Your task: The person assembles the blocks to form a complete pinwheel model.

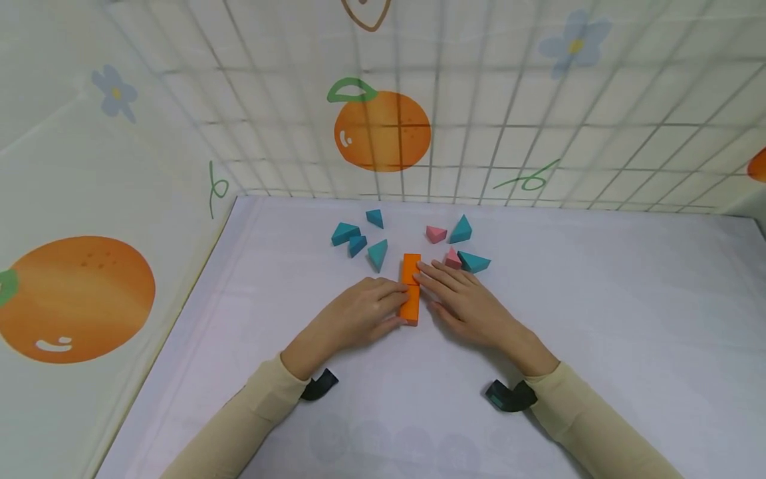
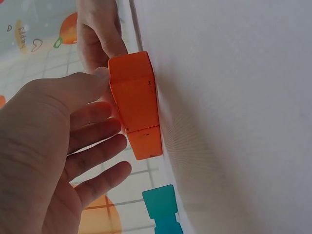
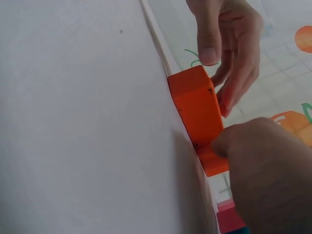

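Two orange blocks lie end to end on the table, the near block (image 1: 409,307) touching the far block (image 1: 411,266) along a thin seam. From the left, my left hand (image 1: 361,311) touches the near block, with its fingertips at the top edge and the thumb by the near end. In the left wrist view those fingers (image 2: 100,134) are loosely extended. My right hand (image 1: 471,305) lies on the other side, its extended fingertips touching the far block's right edge. In the right wrist view its thumb (image 3: 224,144) is against the orange side.
Beyond the blocks on the left are several teal and blue triangular blocks (image 1: 344,233). To the right lie two pink triangular blocks (image 1: 436,234) and two teal ones (image 1: 461,229); one pink piece sits close to the right fingers. A grid wall (image 1: 479,146) behind printed sheeting borders the table's back.
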Demonstrator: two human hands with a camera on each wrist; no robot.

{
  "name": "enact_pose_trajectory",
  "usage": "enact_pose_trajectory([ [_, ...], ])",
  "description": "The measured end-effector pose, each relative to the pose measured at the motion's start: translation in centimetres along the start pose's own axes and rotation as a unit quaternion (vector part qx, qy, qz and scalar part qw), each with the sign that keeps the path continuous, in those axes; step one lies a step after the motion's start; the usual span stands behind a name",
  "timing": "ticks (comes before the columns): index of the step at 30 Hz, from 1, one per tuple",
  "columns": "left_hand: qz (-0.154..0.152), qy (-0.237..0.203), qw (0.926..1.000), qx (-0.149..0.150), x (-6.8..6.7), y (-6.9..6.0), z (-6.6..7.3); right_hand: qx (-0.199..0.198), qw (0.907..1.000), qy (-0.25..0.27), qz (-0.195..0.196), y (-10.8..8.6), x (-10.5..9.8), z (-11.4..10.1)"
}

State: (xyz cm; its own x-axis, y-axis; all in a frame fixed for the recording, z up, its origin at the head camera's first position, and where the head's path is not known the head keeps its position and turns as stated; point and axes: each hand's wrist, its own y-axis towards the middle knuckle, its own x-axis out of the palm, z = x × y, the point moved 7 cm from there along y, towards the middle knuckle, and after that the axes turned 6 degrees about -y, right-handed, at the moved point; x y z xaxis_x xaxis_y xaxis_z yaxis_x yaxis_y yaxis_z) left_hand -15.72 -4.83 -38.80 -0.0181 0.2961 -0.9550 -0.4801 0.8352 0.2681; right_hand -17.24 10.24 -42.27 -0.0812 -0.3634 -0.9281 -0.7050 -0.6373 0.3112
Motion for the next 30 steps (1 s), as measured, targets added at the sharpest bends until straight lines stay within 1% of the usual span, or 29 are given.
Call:
enact_pose_trajectory([
  [2, 0.009, -0.004, 0.9999, -0.001, -0.2, 0.0, 0.0, 0.000, 0.9999, -0.005, 0.009, 0.1, -0.3, 0.0],
  [5, 0.021, -0.014, 0.9997, -0.005, -0.3, 0.0, -0.1, 0.011, 0.9993, -0.015, 0.032, 0.2, -1.0, 0.1],
  [7, 0.024, -0.020, 0.9995, -0.012, -0.3, -0.1, -0.3, 0.034, 0.9979, -0.029, 0.047, 0.2, -1.5, 0.6],
  [10, 0.017, -0.023, 0.9992, -0.028, -0.1, -0.2, -0.5, 0.080, 0.9939, -0.048, 0.059, 0.0, -2.0, 1.7],
  [12, 0.010, -0.026, 0.9990, -0.035, 0.1, -0.2, -0.6, 0.112, 0.9904, -0.056, 0.059, -0.2, -2.2, 2.5],
  [15, -0.004, -0.027, 0.9986, -0.044, 0.5, -0.3, -0.8, 0.135, 0.9876, -0.058, 0.055, -0.5, -2.1, 3.4],
  [17, -0.012, -0.027, 0.9984, -0.048, 0.6, -0.3, -0.9, 0.137, 0.9875, -0.056, 0.054, -0.5, -2.1, 3.5],
  [23, -0.032, -0.019, 0.9979, -0.052, 0.8, -0.3, -1.1, 0.119, 0.9898, -0.056, 0.054, -0.4, -2.0, 3.4],
  [27, -0.034, -0.021, 0.9978, -0.053, 0.9, -0.3, -1.2, 0.112, 0.9903, -0.062, 0.054, -0.4, -1.8, 3.4],
  [30, -0.030, -0.026, 0.9976, -0.056, 0.9, -0.3, -1.2, 0.100, 0.9916, -0.069, 0.044, -0.3, -1.7, 3.4],
])
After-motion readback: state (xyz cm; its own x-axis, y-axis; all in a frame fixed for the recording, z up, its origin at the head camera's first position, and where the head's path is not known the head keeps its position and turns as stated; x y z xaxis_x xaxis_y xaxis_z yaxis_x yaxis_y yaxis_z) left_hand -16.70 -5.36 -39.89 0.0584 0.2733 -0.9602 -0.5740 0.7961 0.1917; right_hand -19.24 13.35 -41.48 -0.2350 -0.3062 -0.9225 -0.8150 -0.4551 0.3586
